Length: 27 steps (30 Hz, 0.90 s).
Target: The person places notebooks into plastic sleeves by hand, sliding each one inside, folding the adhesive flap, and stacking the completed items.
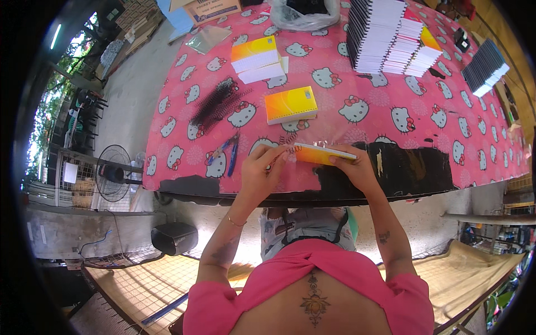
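A small notepad (314,154) with a yellow-orange cover is held up near the table's front edge. My right hand (357,169) grips its right end, fingers and thumb on either side. At its left end, my left hand (261,169) pinches a dark wire spiral coil (289,146), which meets the notepad's corner. How far the coil passes through the holes is too small to tell. Just beyond lies a short stack of yellow notepads (291,106) with punched holes along one edge. Left of my left hand rest blue-handled pliers (231,155).
Loose black spiral coils (215,104) lie in a heap at the left. Farther back are more notepads (257,58), tall stacks of bound notebooks (377,36), a plastic bag (306,15) and a cardboard box (212,8). The pink patterned tablecloth (385,100) is torn near the front edge.
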Each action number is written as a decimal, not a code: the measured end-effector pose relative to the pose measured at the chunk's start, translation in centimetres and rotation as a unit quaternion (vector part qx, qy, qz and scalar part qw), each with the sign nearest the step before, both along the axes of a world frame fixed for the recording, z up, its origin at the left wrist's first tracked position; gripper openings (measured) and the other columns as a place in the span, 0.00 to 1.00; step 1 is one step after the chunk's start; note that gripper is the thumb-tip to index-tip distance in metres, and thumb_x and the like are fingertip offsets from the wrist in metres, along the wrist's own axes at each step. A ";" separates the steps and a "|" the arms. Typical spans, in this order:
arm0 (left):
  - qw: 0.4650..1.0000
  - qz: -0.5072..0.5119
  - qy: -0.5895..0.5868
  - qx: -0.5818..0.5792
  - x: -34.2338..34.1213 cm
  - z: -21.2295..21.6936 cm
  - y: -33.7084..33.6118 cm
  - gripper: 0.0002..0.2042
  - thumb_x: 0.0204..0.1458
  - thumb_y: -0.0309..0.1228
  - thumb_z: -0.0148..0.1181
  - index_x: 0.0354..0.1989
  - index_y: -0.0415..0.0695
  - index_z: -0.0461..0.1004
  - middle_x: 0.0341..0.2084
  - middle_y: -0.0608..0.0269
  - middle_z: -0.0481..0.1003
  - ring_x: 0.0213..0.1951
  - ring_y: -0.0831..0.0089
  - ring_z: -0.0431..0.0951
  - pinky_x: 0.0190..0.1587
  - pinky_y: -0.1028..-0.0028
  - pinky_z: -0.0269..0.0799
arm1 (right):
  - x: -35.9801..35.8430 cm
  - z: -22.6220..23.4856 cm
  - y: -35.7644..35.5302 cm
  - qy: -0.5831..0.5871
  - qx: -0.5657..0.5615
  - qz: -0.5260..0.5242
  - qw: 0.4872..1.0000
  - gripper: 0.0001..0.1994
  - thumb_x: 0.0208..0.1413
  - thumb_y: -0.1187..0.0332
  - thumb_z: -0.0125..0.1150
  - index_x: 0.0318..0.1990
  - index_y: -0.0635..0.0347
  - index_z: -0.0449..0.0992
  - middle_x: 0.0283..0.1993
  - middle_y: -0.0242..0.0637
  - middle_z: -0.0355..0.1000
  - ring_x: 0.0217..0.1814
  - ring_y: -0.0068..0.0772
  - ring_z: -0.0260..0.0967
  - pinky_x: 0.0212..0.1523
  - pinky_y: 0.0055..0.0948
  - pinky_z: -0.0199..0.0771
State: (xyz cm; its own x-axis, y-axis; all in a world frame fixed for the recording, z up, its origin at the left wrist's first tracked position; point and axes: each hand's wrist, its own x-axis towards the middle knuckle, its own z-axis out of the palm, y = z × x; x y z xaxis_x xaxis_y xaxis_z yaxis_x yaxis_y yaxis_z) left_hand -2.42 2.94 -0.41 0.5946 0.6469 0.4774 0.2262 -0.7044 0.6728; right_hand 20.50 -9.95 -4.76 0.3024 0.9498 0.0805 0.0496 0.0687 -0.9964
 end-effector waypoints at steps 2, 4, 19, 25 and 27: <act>1.000 -0.003 0.002 -0.013 0.0 0.0 0.2 0.09 0.56 0.22 0.62 0.45 0.38 0.81 0.28 0.61 0.75 0.24 0.77 0.70 0.27 0.79 0.65 | 0.0 0.0 -0.1 -0.006 -0.001 -0.002 1.000 0.13 0.59 0.76 0.63 0.51 0.64 0.79 0.45 0.34 0.79 0.46 0.20 0.72 0.50 0.21 0.70; 1.000 -0.011 0.015 -0.017 -0.1 0.4 0.5 0.08 0.57 0.23 0.62 0.43 0.37 0.81 0.25 0.61 0.75 0.23 0.77 0.71 0.26 0.78 0.65 | 0.1 -0.1 -0.2 -0.014 0.005 -0.005 1.000 0.13 0.59 0.76 0.63 0.51 0.64 0.79 0.44 0.33 0.78 0.46 0.20 0.72 0.50 0.21 0.70; 0.993 -0.103 0.062 -0.012 0.4 1.9 2.5 0.13 0.52 0.24 0.66 0.46 0.39 0.77 0.33 0.57 0.76 0.31 0.64 0.77 0.33 0.70 0.73 | 0.1 -0.2 -0.4 0.000 0.004 0.022 1.000 0.11 0.58 0.76 0.64 0.48 0.64 0.81 0.46 0.35 0.79 0.48 0.22 0.72 0.52 0.23 0.69; 0.985 -0.143 0.088 0.033 1.5 2.0 2.4 0.15 0.53 0.26 0.66 0.48 0.41 0.75 0.41 0.55 0.75 0.33 0.57 0.76 0.34 0.68 0.72 | 0.1 0.0 -0.5 0.006 0.010 0.025 1.000 0.11 0.59 0.75 0.64 0.48 0.65 0.81 0.45 0.35 0.79 0.47 0.22 0.72 0.51 0.23 0.69; 0.979 -0.158 0.108 0.072 1.2 0.4 3.6 0.14 0.54 0.27 0.65 0.49 0.41 0.75 0.42 0.56 0.75 0.33 0.57 0.76 0.34 0.67 0.72 | -0.2 0.3 -0.4 0.003 0.011 0.029 1.000 0.10 0.59 0.75 0.64 0.48 0.65 0.81 0.45 0.35 0.79 0.47 0.22 0.72 0.51 0.23 0.69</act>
State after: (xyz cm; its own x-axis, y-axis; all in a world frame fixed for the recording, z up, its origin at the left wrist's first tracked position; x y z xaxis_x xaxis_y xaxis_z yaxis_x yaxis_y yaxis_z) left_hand -1.26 6.52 0.02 0.8514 0.3496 0.3910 0.1072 -0.8458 0.5227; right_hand 20.35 -10.37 -4.50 0.2466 0.9640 0.0991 0.0392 0.0923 -0.9950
